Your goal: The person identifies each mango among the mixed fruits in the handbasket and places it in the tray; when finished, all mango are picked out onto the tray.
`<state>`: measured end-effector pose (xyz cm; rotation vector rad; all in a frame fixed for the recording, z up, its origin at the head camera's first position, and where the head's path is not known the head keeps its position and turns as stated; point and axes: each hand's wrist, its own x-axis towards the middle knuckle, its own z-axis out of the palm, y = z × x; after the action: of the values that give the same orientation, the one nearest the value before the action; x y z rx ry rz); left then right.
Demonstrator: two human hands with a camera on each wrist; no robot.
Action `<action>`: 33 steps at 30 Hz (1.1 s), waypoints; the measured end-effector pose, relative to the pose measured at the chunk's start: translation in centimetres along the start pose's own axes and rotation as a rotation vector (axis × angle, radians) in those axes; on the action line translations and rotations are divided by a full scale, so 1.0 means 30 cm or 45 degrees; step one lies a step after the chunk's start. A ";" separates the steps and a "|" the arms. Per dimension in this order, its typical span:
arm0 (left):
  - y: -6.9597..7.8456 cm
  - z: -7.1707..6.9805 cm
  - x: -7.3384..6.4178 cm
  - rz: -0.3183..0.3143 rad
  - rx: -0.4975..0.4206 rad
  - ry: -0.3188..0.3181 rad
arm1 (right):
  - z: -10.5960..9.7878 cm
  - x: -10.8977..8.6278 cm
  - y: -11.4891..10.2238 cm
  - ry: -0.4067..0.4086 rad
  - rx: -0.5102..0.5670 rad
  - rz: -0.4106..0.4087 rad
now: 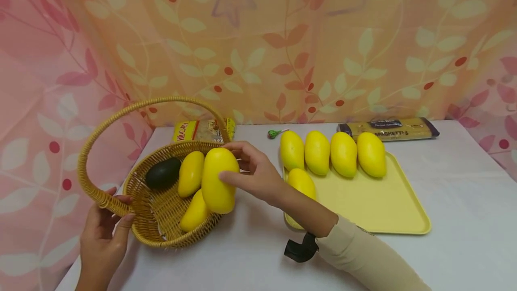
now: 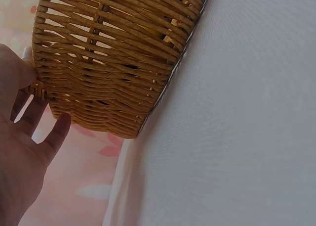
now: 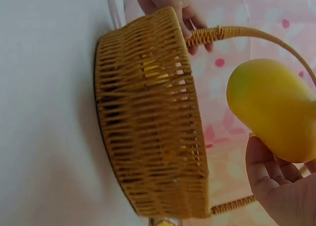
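Note:
A wicker basket (image 1: 151, 237) with a tall arched handle stands at the left of the table. My left hand (image 1: 106, 237) grips the foot of its handle at the near left rim. Over the basket's right side, my right hand (image 1: 258, 174) holds a yellow mango (image 1: 218, 183) between thumb and fingers. In the right wrist view this mango (image 3: 271, 107) is above the rim, apart from the basket. Two more mangoes (image 1: 191, 174) and a dark green avocado-like fruit (image 1: 163, 174) lie inside. The left wrist view shows fingers (image 2: 59, 134) at the basket's woven side.
On the right, a pale yellow tray (image 1: 363, 210) bears a row of several mangoes (image 1: 317, 152) and another mango (image 1: 302, 183) near its left edge. Behind stand a spaghetti pack (image 1: 392, 130), a green-wrapped lollipop (image 1: 274, 134) and a yellow food packet (image 1: 202, 130).

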<state>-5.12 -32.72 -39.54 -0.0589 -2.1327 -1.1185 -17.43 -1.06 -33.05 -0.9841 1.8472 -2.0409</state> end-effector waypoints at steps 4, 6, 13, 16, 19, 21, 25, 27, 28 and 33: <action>-0.003 -0.001 0.001 0.019 0.000 -0.008 | -0.056 -0.036 -0.013 0.038 -0.032 0.042; -0.003 -0.003 0.002 0.023 0.009 -0.010 | -0.086 -0.055 -0.017 0.057 -0.059 0.067; 0.012 -0.007 -0.001 -0.011 0.045 -0.012 | -0.195 -0.126 -0.011 0.094 -0.129 0.113; 0.014 -0.008 -0.002 -0.038 0.061 -0.012 | -0.239 -0.155 -0.013 0.121 -0.149 0.136; 0.012 -0.006 0.000 -0.019 0.046 -0.014 | -0.286 -0.188 -0.018 0.147 -0.186 0.187; 0.008 -0.006 0.002 -0.004 0.030 -0.018 | -0.321 -0.213 -0.021 0.168 -0.224 0.238; 0.004 -0.008 0.003 0.008 0.015 -0.025 | -0.393 -0.268 -0.030 0.228 -0.340 0.355; 0.003 -0.007 0.003 0.013 0.018 -0.024 | -0.425 -0.294 -0.035 0.264 -0.405 0.425; 0.002 -0.006 0.003 0.012 0.018 -0.021 | -0.440 -0.307 -0.036 0.279 -0.442 0.459; 0.006 -0.002 0.002 0.007 0.023 -0.004 | -0.501 -0.360 -0.024 0.299 -0.588 0.604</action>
<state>-5.07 -32.67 -39.35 -0.0587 -2.1439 -1.0965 -18.15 17.24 -35.71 -0.3308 2.4521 -1.5317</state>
